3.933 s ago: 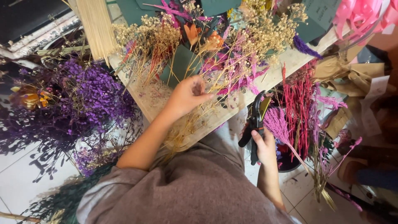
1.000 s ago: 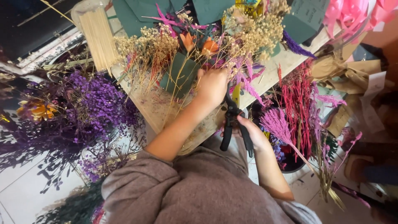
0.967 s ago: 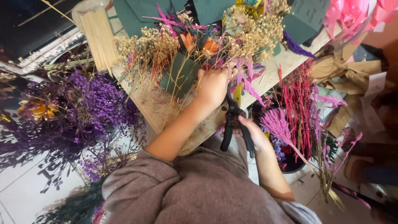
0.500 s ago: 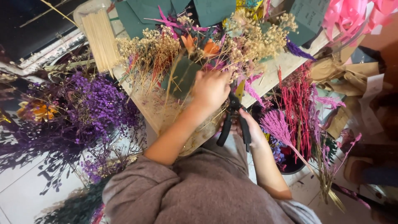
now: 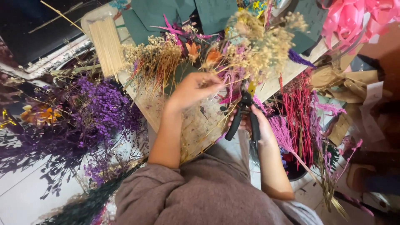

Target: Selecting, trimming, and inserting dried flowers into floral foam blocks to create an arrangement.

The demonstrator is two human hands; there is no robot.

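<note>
My left hand (image 5: 192, 88) grips a bunch of dried flowers (image 5: 250, 50), beige, pink and orange, held over the wooden table (image 5: 196, 125). My right hand (image 5: 258, 123) holds black-handled pruning shears (image 5: 243, 114) just below the bunch, blades pointing up at the stems. The stems trail down across the table toward my lap.
Purple dried flowers (image 5: 100, 108) lie at the left on the tiled floor. Red and pink stems (image 5: 298, 112) stand in a bucket at the right. A bundle of pale sticks (image 5: 106, 46), dark green foam blocks (image 5: 216, 12), pink paper flowers (image 5: 354, 18) and brown wrapping paper (image 5: 350, 83) surround the table.
My right hand picked up the shears and brought them up under the bunch. My left hand shifted right and higher with the flowers.
</note>
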